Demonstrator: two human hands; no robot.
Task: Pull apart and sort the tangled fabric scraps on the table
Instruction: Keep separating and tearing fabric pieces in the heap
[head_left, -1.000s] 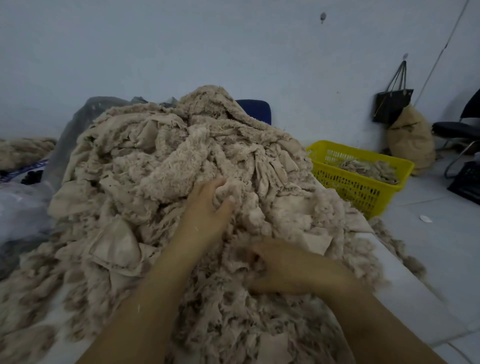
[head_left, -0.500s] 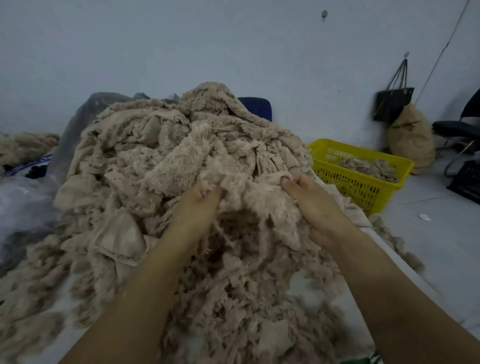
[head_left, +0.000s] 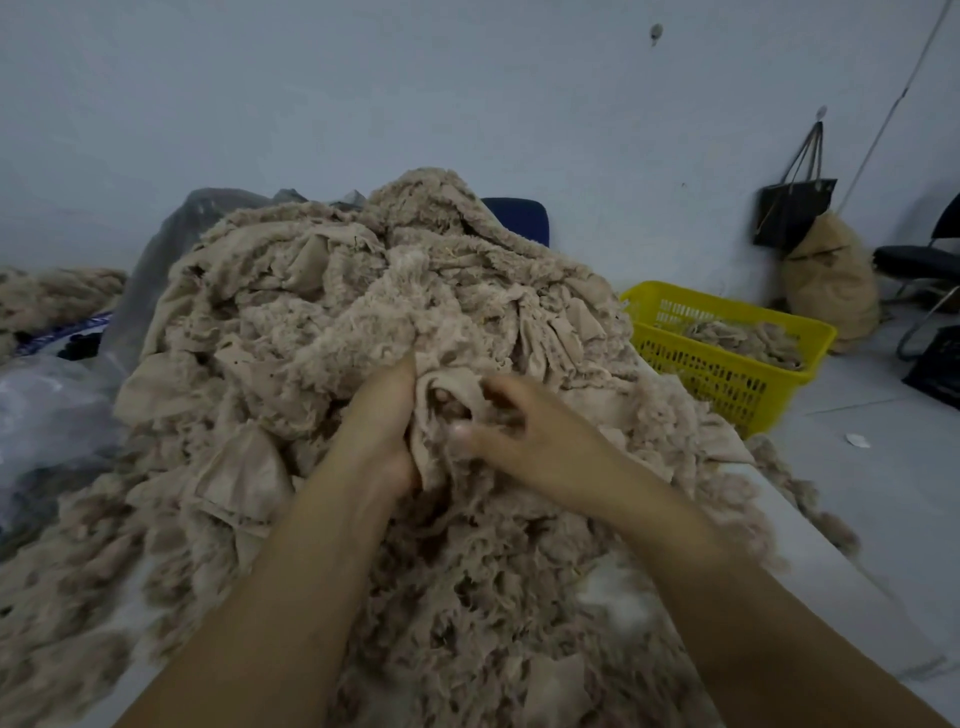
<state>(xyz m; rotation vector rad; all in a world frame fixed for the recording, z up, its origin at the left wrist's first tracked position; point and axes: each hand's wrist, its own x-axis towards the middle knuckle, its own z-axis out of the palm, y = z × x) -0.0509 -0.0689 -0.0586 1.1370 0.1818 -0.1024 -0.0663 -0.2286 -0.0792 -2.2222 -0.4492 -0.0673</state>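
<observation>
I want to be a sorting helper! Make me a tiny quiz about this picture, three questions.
1. Short answer: on which side of the pile does the yellow basket stand?
2. True or false: the basket is empty.
3. Pick one: what do the person's left grip and right grip hold?
A. a scrap
B. scissors
C. a brush

Key
1. Right.
2. False, scraps lie in it.
3. A.
</observation>
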